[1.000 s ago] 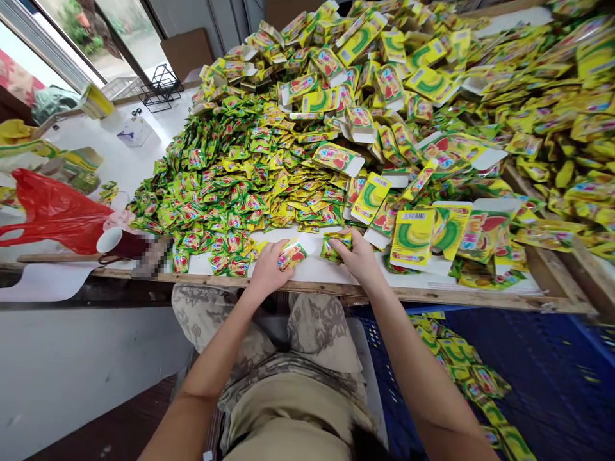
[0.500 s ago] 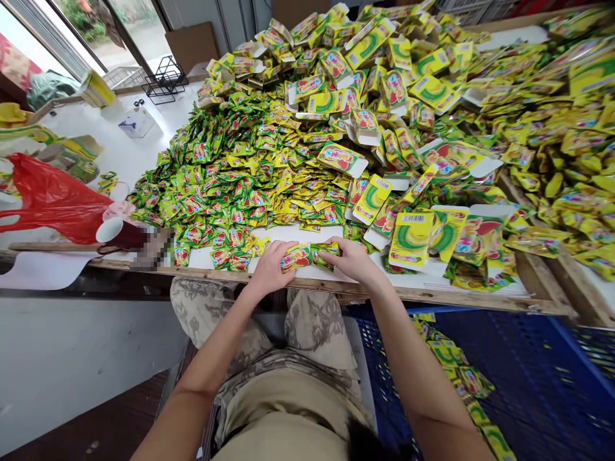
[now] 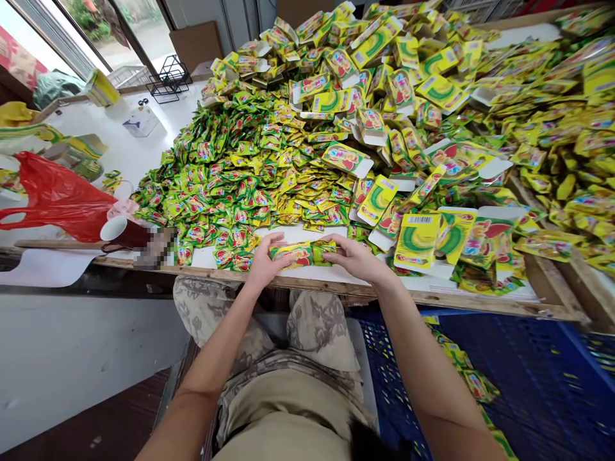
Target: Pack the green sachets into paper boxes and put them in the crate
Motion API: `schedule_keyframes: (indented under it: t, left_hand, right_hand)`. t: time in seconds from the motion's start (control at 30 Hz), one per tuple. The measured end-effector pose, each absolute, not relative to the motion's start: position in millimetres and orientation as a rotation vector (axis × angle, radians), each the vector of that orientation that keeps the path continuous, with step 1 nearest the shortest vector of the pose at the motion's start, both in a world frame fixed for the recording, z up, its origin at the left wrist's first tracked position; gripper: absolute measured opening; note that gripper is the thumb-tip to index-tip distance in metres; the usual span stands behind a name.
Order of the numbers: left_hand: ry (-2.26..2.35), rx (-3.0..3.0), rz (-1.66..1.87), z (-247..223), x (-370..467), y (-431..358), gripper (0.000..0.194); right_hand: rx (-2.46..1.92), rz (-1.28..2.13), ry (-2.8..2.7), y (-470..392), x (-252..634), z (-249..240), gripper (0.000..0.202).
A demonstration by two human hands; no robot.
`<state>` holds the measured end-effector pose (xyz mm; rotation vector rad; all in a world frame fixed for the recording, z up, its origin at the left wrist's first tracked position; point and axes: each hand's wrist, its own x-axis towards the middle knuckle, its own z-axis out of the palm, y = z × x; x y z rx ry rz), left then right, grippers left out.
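Observation:
At the table's front edge, my left hand (image 3: pixel 268 262) is closed round the left end of a small yellow box (image 3: pixel 296 254) with a watermelon print. My right hand (image 3: pixel 353 257) pinches green-yellow sachets (image 3: pixel 323 251) at the box's right end. The sachets touch the box, and how far they sit inside it is hidden. Behind my hands lies a large heap of small green and yellow sachets (image 3: pixel 230 173). To the right, several flat yellow cartons (image 3: pixel 417 240) lean together near the front edge.
A dark mug (image 3: pixel 125 233) and a red plastic bag (image 3: pixel 57 198) stand at the left. More cartons (image 3: pixel 375 41) are piled at the back. A wooden strip (image 3: pixel 413 298) edges the table. Below right is a blue crate (image 3: pixel 519 358) with sachets.
The box and the sachets are now closer together, with less of the sachets showing between the box and my right hand. The whole view has shifted slightly.

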<state>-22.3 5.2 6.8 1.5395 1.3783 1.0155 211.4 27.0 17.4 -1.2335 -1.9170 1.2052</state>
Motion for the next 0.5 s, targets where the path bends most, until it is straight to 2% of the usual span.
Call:
schedule_keyframes:
  t: [0.07,0.17,0.33,0.5]
  left_hand:
    - [1.445,1.344,1.024,7,-22,7,0.047]
    - [1.433,1.199,0.993,9,-19,8,0.033]
    - [1.389,1.088,1.090,6,-19,9,0.031]
    - [1.382,1.056,1.165,5,-22,8,0.029]
  right_hand:
    - [-1.261,1.185,-1.892,27,207,14,0.024]
    - [-1.370,0.975,-1.853,28,195,7,0.018]
    - [-1.395,0.649,-1.820,25,178,2,0.021]
    - [-1.362,0.810,-1.796,19,175,6,0.015]
